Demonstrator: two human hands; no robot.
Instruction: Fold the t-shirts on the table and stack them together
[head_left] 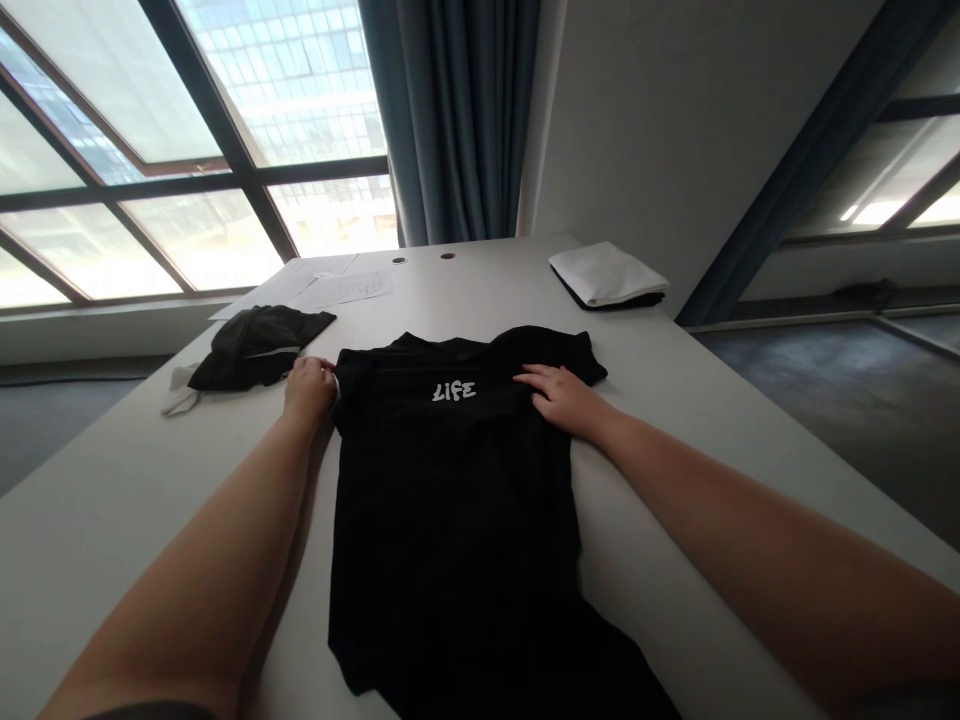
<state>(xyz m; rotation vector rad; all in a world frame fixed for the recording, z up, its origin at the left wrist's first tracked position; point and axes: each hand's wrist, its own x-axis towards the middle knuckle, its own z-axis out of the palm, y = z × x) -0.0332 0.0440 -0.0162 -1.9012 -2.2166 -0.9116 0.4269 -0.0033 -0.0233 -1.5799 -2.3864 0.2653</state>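
Note:
A black T-shirt (450,500) with small white lettering near its far end lies spread on the white table (750,500), its near end running out of the bottom of the view. At the shirt's left sleeve is my left hand (310,390), its fingers bent and close together at the sleeve's edge; what lies under the fingertips is hidden. My right hand (562,398) rests on the shirt to the right of the lettering, palm down with its fingers spread, just below the right sleeve.
A crumpled dark cloth (255,345) with a pale strap lies left of the shirt. Sheets of paper (345,288) are at the back left. A folded white cloth (607,272) sits on a black one at the back right. Windows and blue curtains stand behind.

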